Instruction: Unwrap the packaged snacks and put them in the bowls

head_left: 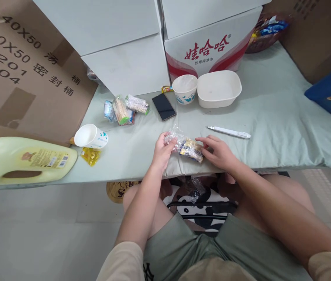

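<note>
My left hand (162, 153) is closed on crinkled clear plastic wrap (177, 141) at the table's front edge. Beside the wrap, and touching it, lies a small bundle of snack packets (191, 150), gold above and dark blue below. My right hand (217, 151) grips the bundle's right end between thumb and fingers, its index finger stretched out over the top. How far the wrap reaches around the bundle I cannot tell. A white utility knife (228, 132) lies to the right, beyond my right hand. Behind the wrap is a black phone (164, 106).
Several plastic-wrapped bundles (121, 110) lie left of the phone. A paper cup (184, 89) and a white tub (219, 89) stand before white boxes (209, 50). At left are a tipped paper cup (91, 136), a yellow wrapper (90, 156) and a yellow jug (27, 160).
</note>
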Available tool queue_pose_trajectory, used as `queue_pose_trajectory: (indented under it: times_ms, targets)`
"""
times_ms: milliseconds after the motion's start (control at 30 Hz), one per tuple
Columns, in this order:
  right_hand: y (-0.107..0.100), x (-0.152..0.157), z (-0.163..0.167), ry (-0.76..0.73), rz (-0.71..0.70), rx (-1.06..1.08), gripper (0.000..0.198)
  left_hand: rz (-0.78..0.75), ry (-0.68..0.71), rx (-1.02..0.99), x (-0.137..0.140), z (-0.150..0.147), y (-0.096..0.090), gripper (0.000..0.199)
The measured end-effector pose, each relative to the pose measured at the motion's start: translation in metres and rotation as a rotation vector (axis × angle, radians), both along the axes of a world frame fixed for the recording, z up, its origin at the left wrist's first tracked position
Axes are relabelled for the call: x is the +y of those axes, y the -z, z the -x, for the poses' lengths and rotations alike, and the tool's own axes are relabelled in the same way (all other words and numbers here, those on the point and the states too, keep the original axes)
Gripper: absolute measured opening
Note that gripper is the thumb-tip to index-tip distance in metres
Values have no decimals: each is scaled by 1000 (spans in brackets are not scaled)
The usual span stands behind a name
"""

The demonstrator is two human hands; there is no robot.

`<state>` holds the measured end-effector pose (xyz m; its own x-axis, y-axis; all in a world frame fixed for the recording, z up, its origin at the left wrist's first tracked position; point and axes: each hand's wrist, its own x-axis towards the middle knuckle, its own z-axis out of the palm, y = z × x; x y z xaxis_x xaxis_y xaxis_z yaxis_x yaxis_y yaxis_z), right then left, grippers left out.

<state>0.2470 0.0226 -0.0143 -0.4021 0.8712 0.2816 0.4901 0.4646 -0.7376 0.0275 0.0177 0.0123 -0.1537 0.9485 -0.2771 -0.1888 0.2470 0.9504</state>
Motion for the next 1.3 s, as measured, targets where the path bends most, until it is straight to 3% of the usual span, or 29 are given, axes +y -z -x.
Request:
queue_pose_trajectory:
  times_ms: [200, 300, 467, 533, 600, 700, 767, 900, 1067, 1200, 1300]
  targets:
    - [1, 3, -5, 46, -39, 66, 19, 18, -69, 30, 1, 5, -2, 28]
    - [4, 11, -13, 226, -59, 114, 13, 28, -112, 43, 3, 10, -2, 27]
    - [3, 21, -28, 527, 24, 135, 13, 82, -129, 155, 6, 21, 5, 30]
    - [-1, 18, -28, 504, 25, 166, 18, 36, -101, 319, 6, 25, 9, 50]
    - [-5, 12, -26, 366, -17, 161, 23, -90, -44, 521, 6, 27, 13, 66]
    - [-5, 7, -19, 170, -103, 43, 48, -255, 23, 743, 4, 28, 16, 70]
    - [-2, 8, -16, 151, -117, -42, 59, -274, 51, 799, 3, 28, 17, 69]
    - [3, 11, -14, 178, -95, -160, 46, -275, 81, 768, 4, 29, 15, 64]
    - [-1, 12, -18, 198, -72, -1, 7, -241, 42, 616, 7, 30, 13, 13]
    - [-4, 12, -24, 321, 46, 260, 15, -141, -78, 429, 10, 33, 15, 17]
    - [-5, 12, -27, 435, 120, 308, 10, -120, -156, 441, 10, 37, 16, 26]
